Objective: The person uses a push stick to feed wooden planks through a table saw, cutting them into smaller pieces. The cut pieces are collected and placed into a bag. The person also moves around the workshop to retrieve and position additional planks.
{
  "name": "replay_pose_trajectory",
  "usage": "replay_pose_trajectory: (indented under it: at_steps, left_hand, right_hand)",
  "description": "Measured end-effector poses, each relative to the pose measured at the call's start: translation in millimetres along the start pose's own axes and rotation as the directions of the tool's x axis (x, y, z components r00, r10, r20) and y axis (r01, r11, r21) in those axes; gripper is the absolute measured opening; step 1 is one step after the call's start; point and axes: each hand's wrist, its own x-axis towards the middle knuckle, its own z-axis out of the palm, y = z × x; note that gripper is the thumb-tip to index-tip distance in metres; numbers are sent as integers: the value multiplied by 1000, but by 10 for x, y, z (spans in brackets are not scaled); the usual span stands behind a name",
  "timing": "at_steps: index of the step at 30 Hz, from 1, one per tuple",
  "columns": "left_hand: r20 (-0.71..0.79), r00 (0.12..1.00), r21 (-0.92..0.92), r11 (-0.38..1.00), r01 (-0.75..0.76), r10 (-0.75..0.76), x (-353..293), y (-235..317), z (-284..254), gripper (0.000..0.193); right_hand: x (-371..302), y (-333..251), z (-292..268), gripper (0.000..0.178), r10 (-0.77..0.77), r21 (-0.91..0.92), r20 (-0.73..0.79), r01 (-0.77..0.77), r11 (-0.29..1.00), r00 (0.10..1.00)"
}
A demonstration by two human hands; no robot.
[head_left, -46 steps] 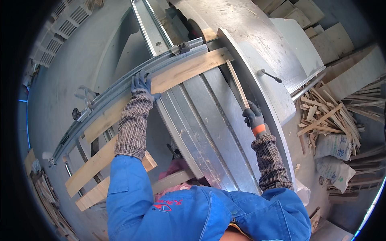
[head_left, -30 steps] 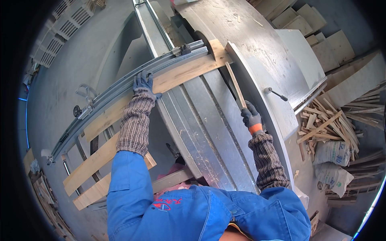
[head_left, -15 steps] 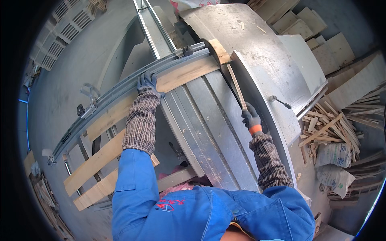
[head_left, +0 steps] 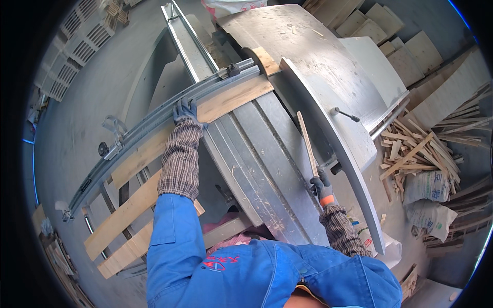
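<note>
A long wooden board [head_left: 236,97] lies along the metal fence [head_left: 154,118] of a sliding saw table. My left hand [head_left: 186,111], in a grey glove, grips the board against that fence, its fingers curled over the top. My right hand [head_left: 321,186], gloved with an orange cuff, is closed round the near end of a thin wooden stick [head_left: 306,141]. The stick points away from me over the table's right side, its far tip apart from the board. Beyond the board's right end, a short wood piece [head_left: 266,61] lies beside a dark curved disc-like part.
A curved metal rip fence [head_left: 328,133] runs right of my right hand, with a black-handled lever [head_left: 345,114] beyond it. More boards [head_left: 123,215] rest on the frame at left. Scrap sticks [head_left: 421,154] and white sacks [head_left: 427,187] lie on the floor at right.
My right hand has drawn the stick back toward me, so its tip is farther from the short wood piece. My left hand stays on the board. The view has shifted slightly.
</note>
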Motion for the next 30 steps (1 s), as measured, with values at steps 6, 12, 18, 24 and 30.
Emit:
replay_pose_trajectory:
  at_steps: [6, 12, 18, 24, 30]
  left_hand:
    - [-321, 941, -415, 909, -42, -103, -165, -177, 752, 109]
    - [262, 768, -955, -269, 121, -584, -540, -82, 1299, 71]
    - [620, 768, -411, -900, 148, -157, -239, -347, 1771, 69]
    - [567, 820, -440, -871, 217, -82, -99, -145, 1838, 70]
    - [508, 861, -463, -839, 285, 12, 113, 129, 1775, 71]
  right_hand:
    - [-88, -140, 41, 62, 26, -6, 3, -26, 1000, 1000]
    - [-139, -146, -6, 59, 44, 22, -12, -44, 999, 999]
    - [-142, -187, 12, 56, 10, 14, -6, -9, 1000, 1000]
    - [-115, -251, 3, 56, 1, 36, -24, 0, 999, 1000]
    - [29, -359, -15, 58, 8, -1, -11, -8, 1000, 1000]
